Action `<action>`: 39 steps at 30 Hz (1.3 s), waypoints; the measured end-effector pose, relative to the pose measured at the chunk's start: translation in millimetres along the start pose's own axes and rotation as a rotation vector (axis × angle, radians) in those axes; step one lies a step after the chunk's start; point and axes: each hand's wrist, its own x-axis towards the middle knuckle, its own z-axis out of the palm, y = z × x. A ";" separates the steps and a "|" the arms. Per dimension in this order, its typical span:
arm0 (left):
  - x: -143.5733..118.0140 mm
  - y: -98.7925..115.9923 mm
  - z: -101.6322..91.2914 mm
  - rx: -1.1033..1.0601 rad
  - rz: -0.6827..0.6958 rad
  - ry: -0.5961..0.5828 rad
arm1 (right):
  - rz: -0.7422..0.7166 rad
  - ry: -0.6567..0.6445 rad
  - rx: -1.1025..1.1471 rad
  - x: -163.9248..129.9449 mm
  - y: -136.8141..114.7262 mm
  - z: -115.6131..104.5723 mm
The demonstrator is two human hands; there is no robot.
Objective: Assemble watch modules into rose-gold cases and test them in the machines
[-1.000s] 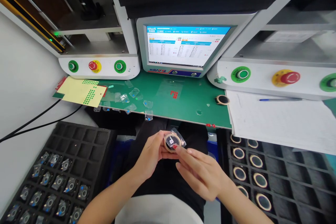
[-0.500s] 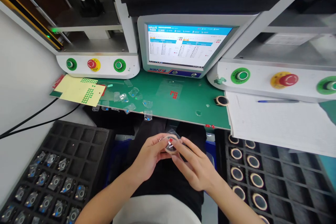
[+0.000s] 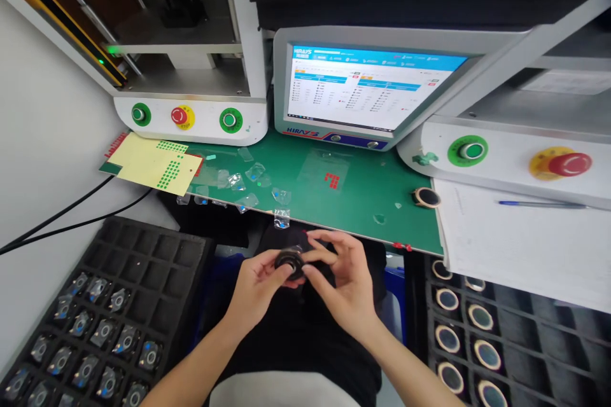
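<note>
A round black watch case [image 3: 289, 262] is held above my lap, its underside with a pale central ring turned up. My left hand [image 3: 260, 283] grips it from the left, thumb over the face. The fingers of my right hand [image 3: 341, 280] are bent at its right edge, thumb and one finger touching the rim. Another fingertip is raised beside a small red tab [image 3: 307, 233]; whether it pinches the tab is unclear. Clear film pieces with blue dots [image 3: 282, 219] lie along the edge of the green table [image 3: 334, 219].
A left foam tray [image 3: 176, 254] holds several film-covered watch cases. Gold-rimmed ones sit in the right foam tray [image 3: 525, 324]. One watch case [image 3: 426, 197] stands near paper sheets [image 3: 520, 248] with a pen [image 3: 541, 204]. Behind are a monitor [image 3: 367, 89] and button panels [image 3: 191, 119].
The watch case has been flipped from its glass side to its black underside. My right hand has shifted its fingers to the rim. The camera view has swung slightly left.
</note>
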 end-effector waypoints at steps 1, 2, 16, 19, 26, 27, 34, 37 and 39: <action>2.2 0.5 -3.1 -0.003 0.009 0.051 | -0.022 0.010 -0.034 2.4 7.6 3.8; 4.3 0.9 -6.6 -0.010 0.022 0.102 | -0.052 0.011 -0.070 4.8 15.7 7.7; 1.7 11.5 -20.7 -0.170 -0.009 0.193 | -0.357 -0.082 -0.311 33.0 64.5 52.6; 1.7 8.3 -18.5 -0.141 0.017 0.174 | -0.305 0.015 -0.267 26.8 41.8 41.7; 1.4 6.0 -12.8 0.022 -0.056 -0.009 | -0.531 -0.104 -0.109 14.4 -3.1 0.6; 1.1 7.6 -13.0 0.051 -0.106 -0.088 | -0.571 -0.165 -0.088 15.6 -5.3 -4.4; -3.9 21.7 -9.8 0.137 -0.343 -0.454 | -0.690 -0.428 -0.015 22.5 -21.9 -25.7; -7.6 21.3 -7.5 0.147 -0.350 -0.428 | -0.756 -0.454 -0.036 22.1 -29.9 -27.1; -10.2 19.2 -7.1 0.149 -0.349 -0.420 | -0.754 -0.452 -0.027 21.0 -33.6 -27.1</action>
